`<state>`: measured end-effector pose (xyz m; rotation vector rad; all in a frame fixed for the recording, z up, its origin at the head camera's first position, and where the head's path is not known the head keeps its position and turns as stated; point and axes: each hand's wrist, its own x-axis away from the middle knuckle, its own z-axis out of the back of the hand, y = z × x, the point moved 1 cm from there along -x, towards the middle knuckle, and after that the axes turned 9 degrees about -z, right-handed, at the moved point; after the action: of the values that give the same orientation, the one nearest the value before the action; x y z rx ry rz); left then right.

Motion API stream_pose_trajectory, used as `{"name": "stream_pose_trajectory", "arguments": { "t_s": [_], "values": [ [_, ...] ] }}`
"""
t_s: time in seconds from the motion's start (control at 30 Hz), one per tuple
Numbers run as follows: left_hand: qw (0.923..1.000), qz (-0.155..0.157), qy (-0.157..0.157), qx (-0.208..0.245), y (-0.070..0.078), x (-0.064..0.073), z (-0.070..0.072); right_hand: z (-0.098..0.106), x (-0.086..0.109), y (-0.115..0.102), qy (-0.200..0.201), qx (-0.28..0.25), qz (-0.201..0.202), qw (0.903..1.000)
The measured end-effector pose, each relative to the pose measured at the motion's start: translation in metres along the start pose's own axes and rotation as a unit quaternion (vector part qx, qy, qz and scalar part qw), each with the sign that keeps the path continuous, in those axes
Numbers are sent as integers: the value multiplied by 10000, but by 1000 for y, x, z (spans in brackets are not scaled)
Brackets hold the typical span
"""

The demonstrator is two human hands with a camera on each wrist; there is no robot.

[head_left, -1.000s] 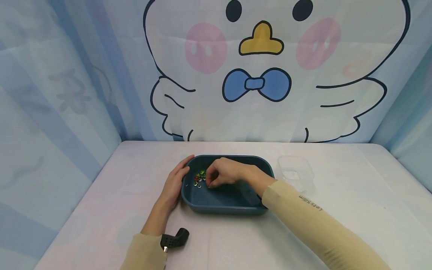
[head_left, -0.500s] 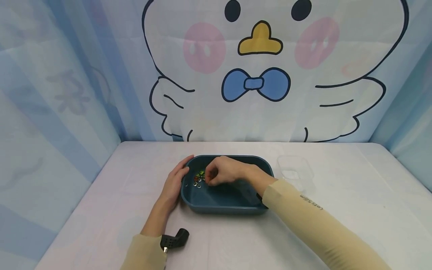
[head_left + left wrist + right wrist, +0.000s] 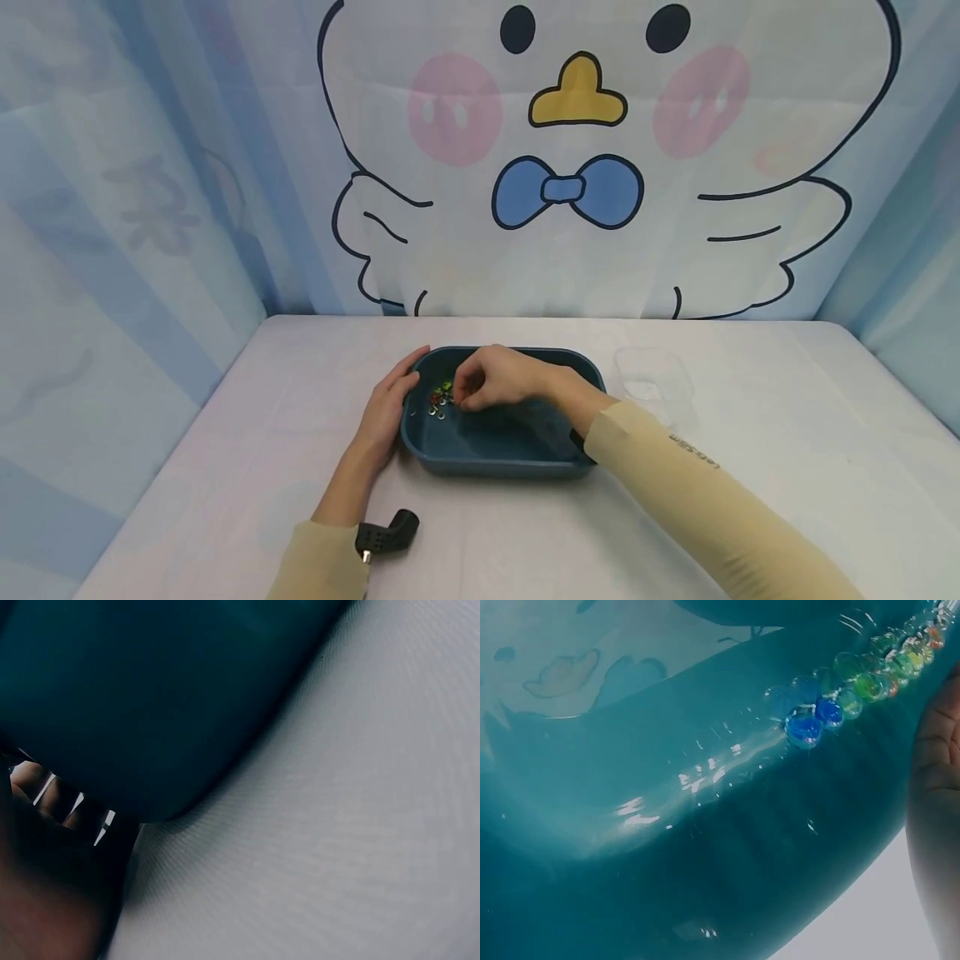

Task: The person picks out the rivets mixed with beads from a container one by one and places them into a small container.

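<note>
A dark teal tub (image 3: 495, 454) stands on the table. Small round see-through beads (image 3: 438, 400) lie at its left end. Close up in the right wrist view, blue, green, yellow and orange beads (image 3: 870, 686) line the tub's inner edge. My left hand (image 3: 382, 417) rests along the tub's left end, fingers against its outer wall and thumb by the rim. Part of those fingers (image 3: 54, 795) shows dimly in the left wrist view. Inside the tub, my right hand (image 3: 498, 382) has its thumb and forefinger brought together beside the beads. Whether a bead is between the fingertips is hidden.
A clear plastic container (image 3: 654, 379) sits on the white tablecloth (image 3: 787, 467) right of the tub. A black strap device (image 3: 387, 531) is worn on the left wrist. Behind the table hangs a curtain (image 3: 570, 267) printed with a cartoon bird.
The right hand has shifted very slightly and stays low beside the beads. The left hand keeps its place on the tub. The head view has tilted a little.
</note>
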<state>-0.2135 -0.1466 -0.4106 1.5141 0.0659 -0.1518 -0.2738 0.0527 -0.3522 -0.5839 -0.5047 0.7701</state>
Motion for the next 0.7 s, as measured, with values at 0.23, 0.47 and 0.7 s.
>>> {"name": "stream_pose_trajectory", "arguments": {
  "t_s": [0.23,0.47,0.7],
  "values": [
    [10000,15,38,-53,-1,0,-1,7,4,-3,160,-142,163,9996],
    [9999,58,64,-72,-1,-1,-2,14,7,-5,336,-218,387,9984],
    [9999,34,84,-93,-3,-1,-1,23,14,-11,451,-579,218,9971]
  ]
}}
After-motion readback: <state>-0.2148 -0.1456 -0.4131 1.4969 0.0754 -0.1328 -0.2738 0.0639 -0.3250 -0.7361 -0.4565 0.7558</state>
